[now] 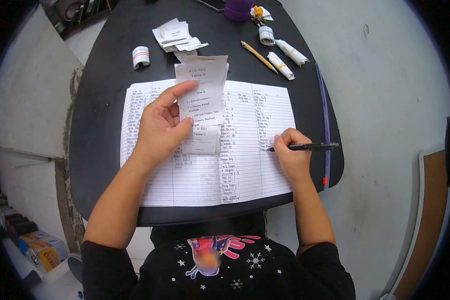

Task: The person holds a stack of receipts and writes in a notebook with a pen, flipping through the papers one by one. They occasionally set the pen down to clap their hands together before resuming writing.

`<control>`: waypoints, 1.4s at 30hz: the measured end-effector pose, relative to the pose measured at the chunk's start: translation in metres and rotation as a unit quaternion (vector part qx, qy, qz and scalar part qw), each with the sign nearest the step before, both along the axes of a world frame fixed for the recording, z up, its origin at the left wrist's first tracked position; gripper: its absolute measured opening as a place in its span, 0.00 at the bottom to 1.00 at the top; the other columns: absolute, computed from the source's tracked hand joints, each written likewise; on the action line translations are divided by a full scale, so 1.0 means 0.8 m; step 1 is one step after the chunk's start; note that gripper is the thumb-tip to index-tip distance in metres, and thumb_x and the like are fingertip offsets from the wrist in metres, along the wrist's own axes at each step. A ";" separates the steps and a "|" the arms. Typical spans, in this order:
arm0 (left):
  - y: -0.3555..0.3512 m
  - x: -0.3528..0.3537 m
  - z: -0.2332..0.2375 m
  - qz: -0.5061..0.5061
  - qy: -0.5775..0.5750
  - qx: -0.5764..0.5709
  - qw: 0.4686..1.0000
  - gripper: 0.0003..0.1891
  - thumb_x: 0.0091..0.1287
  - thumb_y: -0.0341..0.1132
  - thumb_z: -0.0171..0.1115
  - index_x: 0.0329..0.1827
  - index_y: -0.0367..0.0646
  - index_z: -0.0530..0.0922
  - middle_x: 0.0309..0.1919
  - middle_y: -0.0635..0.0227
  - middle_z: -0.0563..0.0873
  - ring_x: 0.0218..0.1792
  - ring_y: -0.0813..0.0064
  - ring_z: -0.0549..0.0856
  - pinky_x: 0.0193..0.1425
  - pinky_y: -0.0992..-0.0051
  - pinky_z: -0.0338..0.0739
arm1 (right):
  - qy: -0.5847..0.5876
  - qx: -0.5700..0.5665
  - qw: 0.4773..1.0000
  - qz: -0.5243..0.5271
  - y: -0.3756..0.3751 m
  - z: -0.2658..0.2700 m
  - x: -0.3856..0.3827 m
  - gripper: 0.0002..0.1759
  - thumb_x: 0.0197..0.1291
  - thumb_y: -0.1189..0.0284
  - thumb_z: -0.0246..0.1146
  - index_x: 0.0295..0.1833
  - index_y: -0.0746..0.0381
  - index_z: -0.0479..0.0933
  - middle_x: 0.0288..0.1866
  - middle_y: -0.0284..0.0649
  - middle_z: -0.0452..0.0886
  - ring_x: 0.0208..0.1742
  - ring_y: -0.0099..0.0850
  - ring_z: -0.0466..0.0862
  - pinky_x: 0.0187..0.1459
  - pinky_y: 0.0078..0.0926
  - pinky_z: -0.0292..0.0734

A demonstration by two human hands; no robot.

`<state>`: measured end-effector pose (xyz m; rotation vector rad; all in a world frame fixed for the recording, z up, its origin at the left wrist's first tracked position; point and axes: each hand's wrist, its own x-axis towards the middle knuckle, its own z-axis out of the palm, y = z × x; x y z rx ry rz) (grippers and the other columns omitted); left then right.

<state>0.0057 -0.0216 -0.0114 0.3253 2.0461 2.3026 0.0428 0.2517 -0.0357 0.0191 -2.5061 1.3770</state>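
Note:
Printed order slips (205, 95) are pinched between the thumb and fingers of my left hand (161, 124), held above an open lined notebook (245, 190). The top slip reads "Table 9", and the lower one shows "Table 3". My right hand (294, 156) grips a black pen (312, 146), its tip at the right page beside a handwritten column. Both pages carry handwritten lists in ruled columns. The slips cover part of the left page and the notebook's middle.
On the black table (105, 90) lie a pile of slips (177, 36), a curled paper roll (141, 57), a yellow pen (259, 56), and several rolled papers (281, 65). A purple container (238, 9) stands at the back. A blue zipper strip (327, 125) runs along the right edge.

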 end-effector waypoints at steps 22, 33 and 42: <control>0.001 0.000 0.000 -0.005 -0.004 0.002 1.000 0.32 0.51 0.17 0.55 0.65 0.35 0.69 0.59 0.57 0.77 0.54 0.71 0.81 0.62 0.72 0.76 | 0.001 -0.034 0.999 -0.024 0.008 -0.001 0.000 0.15 0.51 0.79 0.63 0.17 0.63 0.66 0.14 0.31 0.68 0.18 0.17 0.65 0.21 0.22 0.59; 0.001 0.000 -0.001 -0.008 -0.010 0.003 1.000 0.33 0.51 0.16 0.54 0.66 0.35 0.68 0.59 0.57 0.77 0.54 0.72 0.81 0.62 0.73 0.75 | -0.005 -0.015 1.000 -0.023 0.009 0.000 0.000 0.16 0.53 0.78 0.64 0.17 0.63 0.66 0.15 0.30 0.68 0.19 0.17 0.65 0.22 0.21 0.59; -0.004 -0.002 -0.008 -0.040 0.015 0.038 0.998 0.31 0.54 0.15 0.53 0.66 0.36 0.68 0.56 0.57 0.78 0.54 0.71 0.81 0.60 0.73 0.77 | -0.024 -0.283 0.958 -0.035 0.006 -0.002 -0.007 0.07 0.67 0.74 0.56 0.36 0.65 0.70 0.29 0.41 0.79 0.27 0.22 0.78 0.31 0.19 0.76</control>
